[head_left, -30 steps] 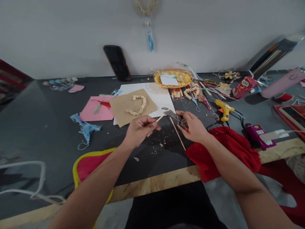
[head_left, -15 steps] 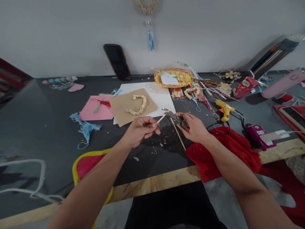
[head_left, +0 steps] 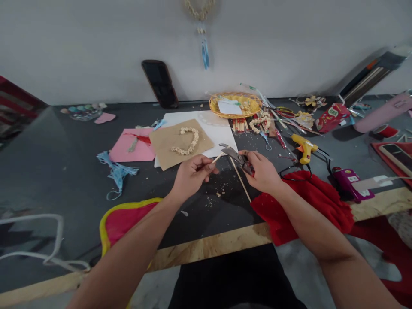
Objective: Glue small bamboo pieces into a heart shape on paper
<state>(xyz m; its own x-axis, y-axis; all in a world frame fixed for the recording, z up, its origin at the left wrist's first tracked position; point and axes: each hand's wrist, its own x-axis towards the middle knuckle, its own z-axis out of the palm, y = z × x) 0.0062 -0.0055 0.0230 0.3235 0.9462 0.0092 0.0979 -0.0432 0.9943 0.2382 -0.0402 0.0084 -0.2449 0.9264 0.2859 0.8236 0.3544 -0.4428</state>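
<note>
Between the fingers of my left hand is a thin pale wooden stick, pinched near its lower end. Its upper tip meets the jaws of the pruning shears. My right hand is wrapped round the shears' handles, which it mostly hides. A longer wooden stick lies on the dark table below the shears. Small pale chips are scattered between my forearms. Beyond my left hand, a curved string of pale pieces rests on brown card.
A yellow glue gun, red cloth and purple box are to the right. A yellow basket stands at the back. Blue tassels and pink paper lie left. A phone leans against the wall.
My left hand has shifted very slightly up and right along with its stick. The shears stay at the stick's tip. The whole view has moved a little.
</note>
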